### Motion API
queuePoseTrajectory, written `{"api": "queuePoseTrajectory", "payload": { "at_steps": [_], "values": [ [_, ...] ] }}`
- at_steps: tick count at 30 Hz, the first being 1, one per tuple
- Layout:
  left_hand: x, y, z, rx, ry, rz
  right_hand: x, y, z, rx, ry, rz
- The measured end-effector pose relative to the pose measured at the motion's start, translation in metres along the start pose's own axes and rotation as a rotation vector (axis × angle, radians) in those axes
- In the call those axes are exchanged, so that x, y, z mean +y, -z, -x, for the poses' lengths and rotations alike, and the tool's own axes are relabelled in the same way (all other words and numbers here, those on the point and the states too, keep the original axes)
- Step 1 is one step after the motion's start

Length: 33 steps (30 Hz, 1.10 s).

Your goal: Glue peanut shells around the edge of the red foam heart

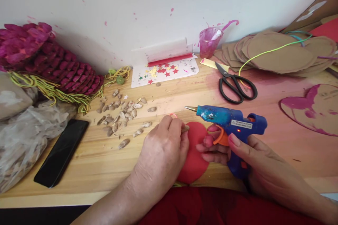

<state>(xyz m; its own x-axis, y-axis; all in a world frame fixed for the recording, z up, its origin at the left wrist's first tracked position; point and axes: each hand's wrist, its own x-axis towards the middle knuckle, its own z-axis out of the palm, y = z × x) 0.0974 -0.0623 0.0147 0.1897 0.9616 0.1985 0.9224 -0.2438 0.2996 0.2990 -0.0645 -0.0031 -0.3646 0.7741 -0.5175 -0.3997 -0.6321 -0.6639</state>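
My right hand (253,158) is wrapped round the handle of a blue hot glue gun (224,116), its fingers by the orange trigger. The gun's metal nozzle points left, and a small red light glows on its side. My left hand (163,144) is closed, pinching a brown nut shell (186,128) between thumb and fingers. Beneath both hands lies a red heart-shaped or rounded cutout (195,154), partly hidden by the left hand. To the left, several loose nut shells (124,112) are scattered on the wooden table (105,168).
Black-handled scissors (235,84) lie behind the glue gun. A stained cup (210,42) stands by the wall, near stacked cardboard cutouts (280,51). Paper with small stars (163,72) sits at the back. On the left are a phone (62,153), a plastic bag (23,140) and magenta decorations (60,63).
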Motion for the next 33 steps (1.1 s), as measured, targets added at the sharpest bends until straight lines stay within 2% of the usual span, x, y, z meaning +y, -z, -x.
{"api": "queuePoseTrajectory", "payload": {
  "at_steps": [13, 23, 28, 33],
  "values": [
    [-0.001, -0.001, 0.0, -0.008, 0.004, 0.018, 0.0, 0.002, 0.001, 0.012, -0.017, 0.004],
    [-0.001, -0.001, -0.002, -0.009, 0.004, 0.032, 0.0, 0.001, -0.004, -0.001, 0.037, 0.053],
    [-0.005, 0.004, 0.001, -0.058, 0.033, 0.175, -0.001, 0.001, -0.005, 0.003, 0.035, 0.043],
    [-0.012, 0.009, 0.012, -0.048, 0.087, 0.306, 0.003, 0.005, -0.005, 0.005, 0.035, 0.032]
  ]
}}
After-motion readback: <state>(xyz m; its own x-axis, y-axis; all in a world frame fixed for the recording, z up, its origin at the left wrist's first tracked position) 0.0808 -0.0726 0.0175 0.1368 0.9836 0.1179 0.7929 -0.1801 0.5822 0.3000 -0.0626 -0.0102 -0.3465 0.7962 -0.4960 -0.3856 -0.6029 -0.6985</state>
